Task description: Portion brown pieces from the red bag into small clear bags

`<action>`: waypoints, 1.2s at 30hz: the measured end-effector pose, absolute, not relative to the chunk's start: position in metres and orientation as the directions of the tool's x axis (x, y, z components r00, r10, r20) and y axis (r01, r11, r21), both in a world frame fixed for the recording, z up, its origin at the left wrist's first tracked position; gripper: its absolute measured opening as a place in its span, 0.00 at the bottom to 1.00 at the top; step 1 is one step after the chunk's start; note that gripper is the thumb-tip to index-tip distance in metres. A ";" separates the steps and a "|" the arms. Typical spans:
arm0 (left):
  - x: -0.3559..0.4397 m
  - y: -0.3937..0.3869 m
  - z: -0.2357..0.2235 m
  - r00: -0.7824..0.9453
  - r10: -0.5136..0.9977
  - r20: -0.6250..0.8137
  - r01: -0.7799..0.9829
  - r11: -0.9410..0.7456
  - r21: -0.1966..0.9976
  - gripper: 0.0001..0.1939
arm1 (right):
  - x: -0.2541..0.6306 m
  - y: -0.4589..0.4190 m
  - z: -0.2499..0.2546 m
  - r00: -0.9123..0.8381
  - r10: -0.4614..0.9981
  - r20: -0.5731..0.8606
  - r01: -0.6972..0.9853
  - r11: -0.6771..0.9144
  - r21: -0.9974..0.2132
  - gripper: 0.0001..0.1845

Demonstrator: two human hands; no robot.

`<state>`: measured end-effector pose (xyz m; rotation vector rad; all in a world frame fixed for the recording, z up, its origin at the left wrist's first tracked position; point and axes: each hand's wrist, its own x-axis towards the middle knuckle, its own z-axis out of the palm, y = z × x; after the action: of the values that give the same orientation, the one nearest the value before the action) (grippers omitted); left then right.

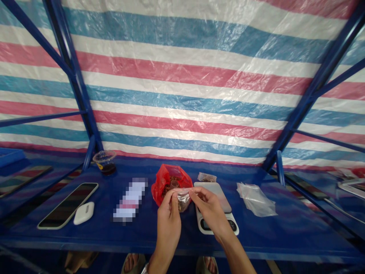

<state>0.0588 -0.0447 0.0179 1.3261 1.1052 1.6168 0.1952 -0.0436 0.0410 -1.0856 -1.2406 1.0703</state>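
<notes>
Between my two hands is a small clear zip bag [183,201] with dark brownish contents low in it. The fingers of my left hand [169,215] pinch the bag's top edge on the left. My right hand [209,207] pinches the same edge on the right, its forearm crossing the front of a white kitchen scale [216,189]. Just behind the bag stands an open red plastic bag [161,182] holding brown pieces and what looks like a small clear cup [173,183]. A filled small bag [207,177] lies behind the scale.
Flat clear bags [256,199] lie right of the scale. To the left are a phone [68,205], a white earbud case [84,213], a pixelated rectangle [130,199] and a plastic cup of dark liquid [105,163]. Blue metal posts [76,83] frame the blue table [128,238].
</notes>
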 end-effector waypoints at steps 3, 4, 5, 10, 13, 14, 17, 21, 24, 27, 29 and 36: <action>0.060 -0.046 0.019 -0.154 0.926 0.345 -0.032 -0.354 0.935 0.22 | 0.197 -0.044 0.041 0.066 0.979 0.192 0.016 0.191 -0.981 0.23; 0.060 -0.046 0.019 -0.148 0.926 0.347 -0.034 -0.355 0.934 0.22 | 0.197 -0.044 0.040 0.076 0.978 0.193 0.022 0.192 -0.981 0.23; 0.061 -0.046 0.019 -0.141 0.927 0.347 -0.037 -0.356 0.934 0.22 | 0.197 -0.044 0.040 0.085 0.978 0.189 0.021 0.188 -0.982 0.24; 0.062 -0.048 0.020 -0.120 0.931 0.345 -0.052 -0.353 0.934 0.22 | 0.194 -0.042 0.038 0.078 0.978 0.195 0.004 0.195 -0.981 0.25; 0.062 -0.047 0.018 -0.125 0.931 0.344 -0.044 -0.351 0.935 0.22 | 0.194 -0.043 0.038 0.070 0.976 0.208 0.052 0.205 -0.977 0.25; 0.062 -0.047 0.018 -0.125 0.931 0.343 -0.042 -0.350 0.936 0.22 | 0.194 -0.043 0.038 0.079 0.974 0.215 0.070 0.209 -0.975 0.24; 0.063 -0.047 0.016 -0.114 0.933 0.341 -0.038 -0.347 0.937 0.21 | 0.195 -0.042 0.034 0.098 0.966 0.239 0.107 0.229 -0.968 0.23; 0.064 -0.047 0.014 -0.115 0.932 0.345 -0.040 -0.351 0.935 0.20 | 0.195 -0.039 0.028 0.051 0.960 0.275 0.115 0.268 -0.956 0.21; 0.065 -0.047 0.012 -0.108 0.937 0.332 -0.049 -0.339 0.940 0.21 | 0.194 -0.038 0.026 0.036 0.952 0.304 0.108 0.298 -0.948 0.20; 0.065 -0.047 0.011 -0.098 0.940 0.327 -0.066 -0.334 0.940 0.21 | 0.192 -0.038 0.027 0.047 0.945 0.323 0.125 0.315 -0.941 0.19; 0.065 -0.047 0.012 -0.102 0.939 0.329 -0.076 -0.337 0.938 0.21 | 0.191 -0.039 0.028 0.037 0.943 0.330 0.130 0.323 -0.937 0.19; 0.062 -0.048 0.018 -0.108 0.935 0.339 -0.084 -0.348 0.934 0.19 | 0.185 -0.041 0.034 0.002 0.931 0.364 0.162 0.359 -0.919 0.16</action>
<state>0.0617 -0.0480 0.0183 1.3381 1.0119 1.5813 0.1847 -0.0408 0.0342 -1.0540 -1.4526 0.8269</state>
